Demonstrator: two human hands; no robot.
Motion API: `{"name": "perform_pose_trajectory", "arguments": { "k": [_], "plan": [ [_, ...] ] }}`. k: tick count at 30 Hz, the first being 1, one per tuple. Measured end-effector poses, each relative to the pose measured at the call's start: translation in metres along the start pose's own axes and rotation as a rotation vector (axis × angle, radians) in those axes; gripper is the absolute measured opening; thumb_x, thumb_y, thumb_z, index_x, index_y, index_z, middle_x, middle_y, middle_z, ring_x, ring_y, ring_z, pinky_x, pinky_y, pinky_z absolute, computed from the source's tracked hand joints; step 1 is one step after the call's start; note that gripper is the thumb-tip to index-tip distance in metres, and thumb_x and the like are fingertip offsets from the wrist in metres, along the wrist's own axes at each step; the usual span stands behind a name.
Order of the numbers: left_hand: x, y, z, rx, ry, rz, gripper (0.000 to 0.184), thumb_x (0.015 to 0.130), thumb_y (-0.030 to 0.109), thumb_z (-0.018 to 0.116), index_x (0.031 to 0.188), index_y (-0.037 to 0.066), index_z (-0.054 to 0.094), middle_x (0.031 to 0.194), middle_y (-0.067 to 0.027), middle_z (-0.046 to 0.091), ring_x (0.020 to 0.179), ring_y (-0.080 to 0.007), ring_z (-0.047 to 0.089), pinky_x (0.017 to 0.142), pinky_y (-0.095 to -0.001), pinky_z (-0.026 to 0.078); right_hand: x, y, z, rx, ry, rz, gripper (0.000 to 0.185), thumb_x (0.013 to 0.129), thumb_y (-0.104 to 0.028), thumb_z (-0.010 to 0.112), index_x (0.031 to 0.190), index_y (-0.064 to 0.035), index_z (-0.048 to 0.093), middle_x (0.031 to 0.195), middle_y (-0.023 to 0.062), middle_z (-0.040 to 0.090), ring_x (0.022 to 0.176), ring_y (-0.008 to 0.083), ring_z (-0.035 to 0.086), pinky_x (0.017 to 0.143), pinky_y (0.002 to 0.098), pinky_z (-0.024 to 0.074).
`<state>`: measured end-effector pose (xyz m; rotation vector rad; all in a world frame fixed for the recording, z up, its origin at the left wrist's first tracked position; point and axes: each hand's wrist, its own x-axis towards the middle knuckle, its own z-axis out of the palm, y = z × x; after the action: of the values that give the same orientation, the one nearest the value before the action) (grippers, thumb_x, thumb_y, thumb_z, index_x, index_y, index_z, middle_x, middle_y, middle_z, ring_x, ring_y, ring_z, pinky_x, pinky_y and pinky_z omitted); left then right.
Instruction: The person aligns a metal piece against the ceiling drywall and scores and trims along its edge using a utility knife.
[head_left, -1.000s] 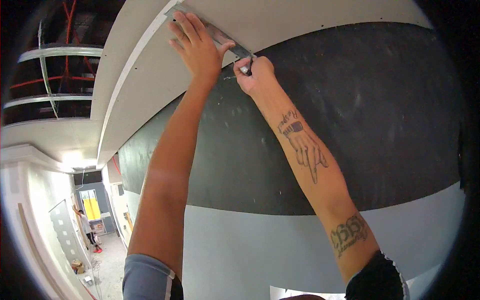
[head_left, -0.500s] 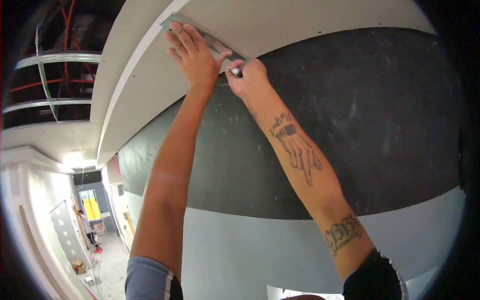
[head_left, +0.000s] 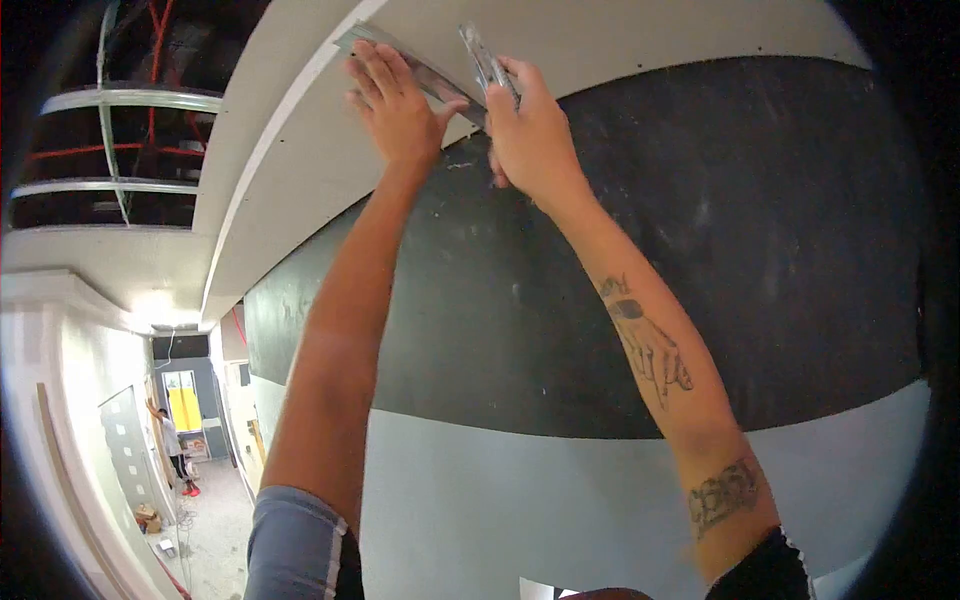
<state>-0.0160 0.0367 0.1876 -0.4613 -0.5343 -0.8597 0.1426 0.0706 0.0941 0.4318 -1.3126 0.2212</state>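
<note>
My left hand (head_left: 400,115) lies flat, fingers spread, against a metal strip (head_left: 428,78) on the underside of the pale ceiling board (head_left: 300,150). The strip runs from the board's white edge towards the dark curved wall panel (head_left: 620,250). Just right of the strip's near end, my right hand (head_left: 530,130) is wrapped round a silvery metal tool (head_left: 480,55), whose end points up and left. The tool's lower part is hidden by my fingers, so its exact kind is unclear.
Metal framing (head_left: 130,99) and red pipes show in a ceiling opening at upper left. Down the corridor at lower left, a person (head_left: 170,440) stands by the wall with one arm raised. Below the dark panel is a light grey wall (head_left: 520,500).
My right hand has turned and moved up and right from the strip's near end, and the tool's long end now shows. My left hand stays on the strip.
</note>
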Motion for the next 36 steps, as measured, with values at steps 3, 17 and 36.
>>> {"name": "perform_pose_trajectory", "arguments": {
  "k": [3, 17, 36],
  "plan": [
    [0.002, -0.001, 0.0, -0.069, -0.05, -0.044, 0.13, 0.062, 0.054, 0.086, 0.154, -0.003, 0.015, 0.163, -0.0247, 0.004, 0.149, -0.049, 0.011, 0.108, -0.066, 0.031, 0.006, 0.019, 0.012, -0.321, 0.048, -0.417, 0.039, 0.099, -0.021, 0.048, 0.135, -0.0057, 0.049, 0.1, 0.0234, 0.068, 0.085, 0.043, 0.068, 0.078, 0.0493, 0.0538],
    [0.003, -0.006, 0.016, 0.076, 0.067, -0.002, 0.074, 0.089, 0.017, 0.061, 0.15, -0.007, 0.025, 0.162, -0.0272, 0.011, 0.145, -0.0521, 0.02, 0.103, -0.0665, 0.038, 0.04, 0.035, 0.047, -0.755, 0.054, -0.658, 0.049, 0.096, -0.021, 0.054, 0.144, -0.0213, 0.043, 0.092, 0.0165, 0.066, 0.072, 0.041, 0.067, 0.059, 0.0496, 0.0554],
    [0.001, 0.001, 0.0, 0.028, -0.033, -0.019, 0.113, 0.073, 0.044, 0.082, 0.153, -0.005, 0.018, 0.162, -0.0271, 0.007, 0.146, -0.051, 0.017, 0.102, -0.0631, 0.039, 0.025, 0.051, 0.026, -0.722, 0.018, -0.64, 0.054, 0.092, -0.014, 0.052, 0.145, -0.0201, 0.041, 0.095, 0.0228, 0.066, 0.077, 0.0454, 0.069, 0.067, 0.0524, 0.0572]
  ]
}}
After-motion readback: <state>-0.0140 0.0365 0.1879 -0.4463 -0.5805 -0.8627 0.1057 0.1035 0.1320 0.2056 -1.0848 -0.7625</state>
